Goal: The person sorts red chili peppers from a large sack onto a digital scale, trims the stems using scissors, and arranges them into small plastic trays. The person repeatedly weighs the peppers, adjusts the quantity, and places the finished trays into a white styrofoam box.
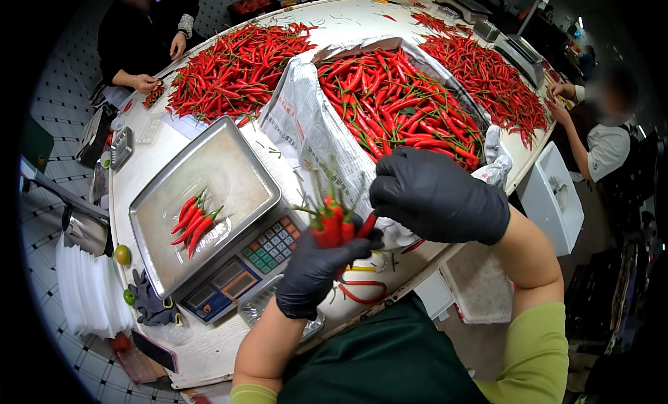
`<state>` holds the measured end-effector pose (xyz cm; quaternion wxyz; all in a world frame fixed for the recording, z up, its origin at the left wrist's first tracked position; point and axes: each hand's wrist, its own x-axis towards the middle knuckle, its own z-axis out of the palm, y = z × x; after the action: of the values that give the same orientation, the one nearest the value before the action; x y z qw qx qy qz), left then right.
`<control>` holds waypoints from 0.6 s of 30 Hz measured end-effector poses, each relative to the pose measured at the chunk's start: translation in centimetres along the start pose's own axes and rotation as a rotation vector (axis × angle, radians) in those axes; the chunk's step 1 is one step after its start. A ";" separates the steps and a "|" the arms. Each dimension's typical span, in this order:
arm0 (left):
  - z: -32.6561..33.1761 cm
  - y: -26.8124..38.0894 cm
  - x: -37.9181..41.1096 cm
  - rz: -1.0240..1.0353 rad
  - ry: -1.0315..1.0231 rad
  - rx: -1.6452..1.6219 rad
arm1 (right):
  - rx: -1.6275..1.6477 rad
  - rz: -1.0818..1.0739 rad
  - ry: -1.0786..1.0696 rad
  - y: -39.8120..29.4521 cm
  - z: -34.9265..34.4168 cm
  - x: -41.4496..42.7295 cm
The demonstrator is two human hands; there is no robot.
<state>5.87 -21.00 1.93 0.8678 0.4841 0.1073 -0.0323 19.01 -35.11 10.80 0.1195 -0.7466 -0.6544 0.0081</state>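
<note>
My left hand (pixel 326 271), in a black glove, grips a bunch of red chili peppers (pixel 330 224) with their green stems pointing up. Close beside it is my right hand (pixel 436 195), also black-gloved, its fingertips pinched at a single red chili pepper (pixel 367 225) that reaches toward the bunch. Just beyond my hands a box (pixel 318 122) lined with printed paper holds a heap of red chilies (pixel 396 99). To the left stands a digital scale (pixel 235 143) with a steel pan. A few chilies (pixel 195 224) lie in a clear plastic tray on that pan.
Loose chili piles lie at the back left (pixel 229 73) and right (pixel 485 78) of the white table. People work at the far side and right. A clear plastic box (pixel 255 299), grey gloves (pixel 151 299) and a phone (pixel 155 350) lie near the front edge.
</note>
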 end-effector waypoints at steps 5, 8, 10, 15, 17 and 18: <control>-0.7 -1.2 0.2 -0.048 0.031 -0.296 | 0.238 0.187 0.322 5.5 1.6 2.0; -1.1 -1.3 0.1 -0.098 0.024 -0.452 | 0.063 0.578 0.210 9.6 2.6 4.2; -1.4 -1.7 0.1 -0.130 0.050 -0.511 | -0.033 0.645 0.128 11.1 5.6 5.3; -2.1 -1.9 -0.2 -0.137 0.040 -0.568 | 0.060 0.677 0.071 11.3 5.8 5.6; -2.4 -2.1 -0.2 -0.148 0.070 -0.589 | 0.060 0.492 0.362 9.2 5.3 4.3; -2.4 -2.2 -0.1 -0.144 0.036 -0.625 | 0.091 0.377 0.464 7.3 4.3 3.9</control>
<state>5.04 -20.14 -1.09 0.9679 0.1859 0.1612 -0.0506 25.91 -31.38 5.78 0.2958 -0.8306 -0.4585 -0.1113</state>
